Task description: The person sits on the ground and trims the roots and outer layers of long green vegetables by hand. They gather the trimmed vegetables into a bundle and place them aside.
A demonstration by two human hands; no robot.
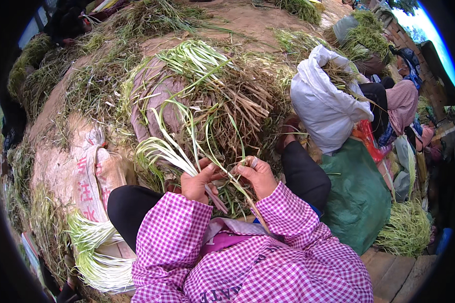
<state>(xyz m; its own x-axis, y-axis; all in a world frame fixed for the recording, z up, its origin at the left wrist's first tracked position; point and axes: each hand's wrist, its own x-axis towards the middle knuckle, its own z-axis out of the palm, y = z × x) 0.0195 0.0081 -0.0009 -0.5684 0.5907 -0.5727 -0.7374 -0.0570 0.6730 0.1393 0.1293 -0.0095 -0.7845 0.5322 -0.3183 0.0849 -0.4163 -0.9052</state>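
Observation:
My left hand (pixel 198 182) grips a small bunch of cleaned, pale leafy shoots (pixel 170 153), possibly young garlic. Their white-green leaves droop to the left, and the pinkish stem ends poke out below my fist. Between thumb and fingers, my right hand (pixel 258 175) pinches a single untrimmed stalk (pixel 237 185) with a brownish dry lower end. This stalk passes close by my left fingertips, its long green leaves reaching forward. Just ahead lies a heap of uncleaned stalks (pixel 246 102) with brown ends, on a brownish cloth bundle (pixel 146 102).
Cleaned white-green shoots (pixel 104 270) lie to my left beside a printed woven sack (pixel 94 178). A white sack (pixel 318 102) holding plant waste stands at right, above green plastic sheeting (pixel 358 193). A seated person (pixel 402 94) is beyond it. Leaf scraps (pixel 94 83) litter the ground.

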